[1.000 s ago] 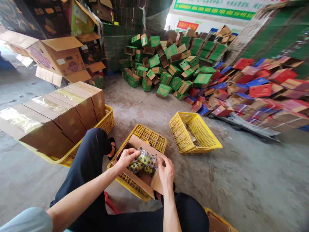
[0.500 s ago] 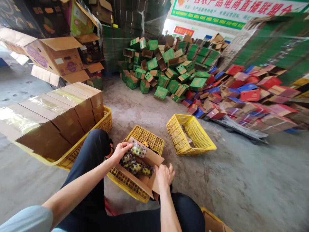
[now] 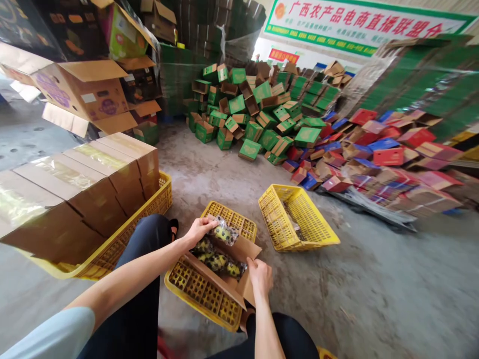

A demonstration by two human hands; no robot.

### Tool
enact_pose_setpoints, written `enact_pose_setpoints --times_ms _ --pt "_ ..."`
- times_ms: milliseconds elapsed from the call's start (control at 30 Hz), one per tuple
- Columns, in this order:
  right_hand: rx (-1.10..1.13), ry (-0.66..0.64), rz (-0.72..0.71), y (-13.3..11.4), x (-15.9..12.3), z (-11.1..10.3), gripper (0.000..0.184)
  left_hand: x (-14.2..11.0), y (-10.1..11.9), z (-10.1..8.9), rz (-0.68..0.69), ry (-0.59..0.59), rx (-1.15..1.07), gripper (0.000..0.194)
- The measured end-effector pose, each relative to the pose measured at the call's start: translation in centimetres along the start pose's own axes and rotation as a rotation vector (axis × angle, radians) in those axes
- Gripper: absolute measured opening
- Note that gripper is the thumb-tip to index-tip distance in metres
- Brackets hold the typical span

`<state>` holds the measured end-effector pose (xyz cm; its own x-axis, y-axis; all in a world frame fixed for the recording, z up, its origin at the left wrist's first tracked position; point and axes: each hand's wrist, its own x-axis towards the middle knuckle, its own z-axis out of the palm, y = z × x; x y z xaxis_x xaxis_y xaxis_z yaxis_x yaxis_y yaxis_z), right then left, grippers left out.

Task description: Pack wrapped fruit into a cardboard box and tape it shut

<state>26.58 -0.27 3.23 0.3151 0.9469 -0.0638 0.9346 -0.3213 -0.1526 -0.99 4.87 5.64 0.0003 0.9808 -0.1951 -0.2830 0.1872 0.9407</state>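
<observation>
An open cardboard box rests on an upturned yellow crate between my knees. Inside it lie several clear-wrapped packets with yellow-green contents and dark spots; what they contain I cannot tell exactly. My left hand pinches another wrapped packet by its end, above the far side of the box. With thumb and fingers closed, my right hand grips the box's right-hand flap.
On my left, a yellow crate holds several taped cartons. A tilted yellow crate sits front right. Beyond lie heaps of green boxes and red and blue boxes. Large cartons are stacked back left.
My left hand has moved the wrapped packet slightly rightward over the box. The fingers of my right hand, partly spread before, are now closed at the flap. The view has tilted up a little.
</observation>
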Motion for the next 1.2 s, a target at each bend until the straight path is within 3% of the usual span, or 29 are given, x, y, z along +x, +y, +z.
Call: enact_pose_setpoints --times_ms 167,333,433,567,667,767,867,933,1067,1200 --pt "-0.040 -0.022 -0.021 0.0 0.6 0.5 0.044 1.9 -0.5 0.4 -0.051 -0.030 -0.013 0.055" --pt "-0.070 -0.098 -0.009 0.4 0.8 0.1 0.031 2.4 -1.3 2.7 -0.099 -0.080 -0.033 0.058" --pt "-0.049 -0.089 -0.005 1.2 1.5 -1.3 0.043 2.1 -1.9 3.8 -0.156 -0.082 -0.038 0.059" --pt "0.247 -0.014 -0.053 2.9 2.2 -2.7 0.049 1.6 -2.1 4.1 -0.184 -0.076 -0.070 0.057" --pt "0.577 -0.020 -0.029 3.2 1.9 -2.1 0.058 1.4 -2.0 4.0 -0.207 -0.062 -0.087 0.057" --pt "0.647 0.139 -0.006 1.8 1.5 -1.5 0.067 1.1 -2.0 4.0 -0.198 -0.053 -0.089 0.057" --pt "0.695 0.304 -0.144 -0.3 1.6 -2.0 0.062 0.7 -1.9 4.2 -0.142 -0.048 -0.090 0.058" --pt "0.845 0.231 -0.156 -1.5 1.5 -2.4 0.061 0.2 -1.7 4.4 -0.117 -0.033 -0.116 0.057" --pt "1.168 -0.136 -0.059 -3.1 0.9 -2.1 0.063 -0.8 -1.5 5.0 -0.078 -0.042 -0.131 0.051" --pt "1.336 -0.221 -0.042 -4.4 0.9 -2.3 0.064 -1.9 -1.5 5.2 -0.039 -0.048 -0.098 0.051"
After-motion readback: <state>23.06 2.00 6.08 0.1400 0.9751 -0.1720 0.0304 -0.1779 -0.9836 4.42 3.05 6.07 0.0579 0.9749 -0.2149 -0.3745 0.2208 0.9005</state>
